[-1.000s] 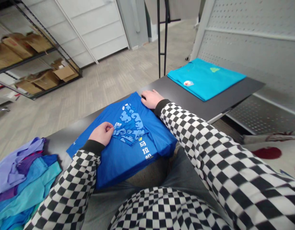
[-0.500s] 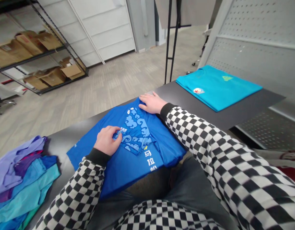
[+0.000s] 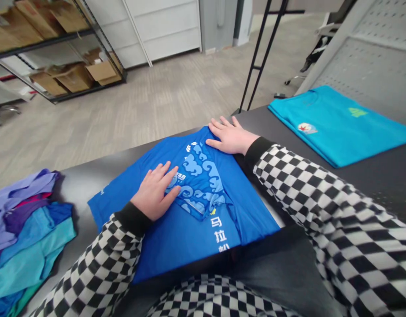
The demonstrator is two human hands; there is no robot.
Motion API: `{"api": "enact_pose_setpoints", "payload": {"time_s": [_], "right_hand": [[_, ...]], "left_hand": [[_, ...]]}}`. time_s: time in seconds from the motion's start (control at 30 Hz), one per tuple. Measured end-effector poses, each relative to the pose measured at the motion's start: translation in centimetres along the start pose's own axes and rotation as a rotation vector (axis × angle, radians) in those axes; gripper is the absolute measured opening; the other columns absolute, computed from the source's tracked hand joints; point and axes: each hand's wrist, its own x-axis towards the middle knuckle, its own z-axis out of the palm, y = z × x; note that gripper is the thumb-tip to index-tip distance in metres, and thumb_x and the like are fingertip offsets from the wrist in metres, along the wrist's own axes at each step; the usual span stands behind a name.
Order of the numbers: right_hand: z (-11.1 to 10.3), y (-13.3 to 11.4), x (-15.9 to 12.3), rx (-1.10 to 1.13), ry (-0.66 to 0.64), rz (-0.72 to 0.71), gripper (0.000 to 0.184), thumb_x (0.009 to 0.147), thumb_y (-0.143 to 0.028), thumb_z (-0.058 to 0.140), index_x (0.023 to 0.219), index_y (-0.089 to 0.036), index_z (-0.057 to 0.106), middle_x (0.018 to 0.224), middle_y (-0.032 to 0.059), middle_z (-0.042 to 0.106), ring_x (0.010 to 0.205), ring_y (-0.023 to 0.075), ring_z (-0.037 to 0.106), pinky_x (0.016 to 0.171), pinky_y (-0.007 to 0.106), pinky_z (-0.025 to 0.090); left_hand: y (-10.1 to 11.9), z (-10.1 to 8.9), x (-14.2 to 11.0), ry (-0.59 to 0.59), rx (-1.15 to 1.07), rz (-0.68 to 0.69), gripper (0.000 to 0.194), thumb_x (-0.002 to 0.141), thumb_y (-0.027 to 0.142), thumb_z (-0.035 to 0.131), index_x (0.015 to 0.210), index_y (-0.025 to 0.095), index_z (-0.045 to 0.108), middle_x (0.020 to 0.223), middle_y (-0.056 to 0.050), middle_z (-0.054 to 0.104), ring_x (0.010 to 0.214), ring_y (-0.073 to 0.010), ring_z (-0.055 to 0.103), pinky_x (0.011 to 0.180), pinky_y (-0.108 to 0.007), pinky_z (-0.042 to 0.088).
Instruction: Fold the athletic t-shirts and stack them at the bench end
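We rest spread, ungripping hands (image 3: 153, 193) on the seemingly half-folded blue shirt (image 3: 186, 240); the turquoise shirt (image 3: 345, 132) looks done, heaped garments (image 3: 38, 246) apparently remain.

Reads as an office-type workroom, part storage. Evidence: grey carpet-like floor (image 3: 170, 97) behind the dark worktable (image 3: 87, 176); black metal rack (image 3: 41, 45) upper left, cardboard boxes (image 3: 74, 79) on its shelves; white panelled unit (image 3: 173, 28) top centre; wheeled chair base (image 3: 6, 110) at left edge; grey perforated panel (image 3: 381, 61) upper right.
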Motion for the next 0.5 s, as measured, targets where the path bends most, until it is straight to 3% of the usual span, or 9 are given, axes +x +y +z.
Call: {"api": "enact_pose_setpoints", "payload": {"time_s": [0.13,0.23,0.33,0.5], "right_hand": [[-0.3,-1.5,-1.0,0.0,0.076,-0.104,0.086,0.113,-0.07,0.032,0.179,-0.015,0.034,0.186,0.018,0.028,0.172,0.0498,0.02,0.136,0.08,0.005],[0.2,-2.3,-1.4,0.024,0.001,-0.134,0.085,0.113,-0.071,0.033,0.179,-0.016,0.035,0.186,0.018,0.027,0.172,0.0471,0.024,0.137,0.078,0.009],[0.8,-2.4,-1.2,0.055,-0.053,-0.115,0.089,0.112,-0.073,0.036,0.179,-0.016,0.033,0.187,0.0189,0.023,0.172,0.0467,0.025,0.137,0.077,0.012],[0.7,-2.3,-0.9,0.026,-0.042,-0.07,0.091,0.11,-0.077,0.036,0.179,-0.019,0.034,0.187,0.0154,0.025,0.172,0.0476,0.022,0.138,0.076,0.007]], "left_hand": [[0.1,0.0,-0.2,-0.133,0.082,-0.044,0.071,0.115,0.057,0.041,0.178,0.023,0.041,0.186,-0.013,0.031,0.172,-0.0416,0.029,0.137,-0.068,0.028],[0.3,-0.2,0.0,-0.169,0.097,-0.06,0.07,0.117,0.054,0.033,0.178,0.021,0.039,0.187,-0.014,0.026,0.173,-0.042,0.024,0.137,-0.071,0.026],[0.2,-0.1,0.3,-0.176,0.097,-0.071,0.069,0.117,0.051,0.031,0.179,0.02,0.036,0.187,-0.014,0.025,0.174,-0.0424,0.023,0.137,-0.073,0.025],[0.1,0.1,0.5,-0.114,0.077,-0.074,0.064,0.116,0.04,0.036,0.175,0.018,0.044,0.185,-0.018,0.031,0.172,-0.0447,0.027,0.135,-0.077,0.025]]}}
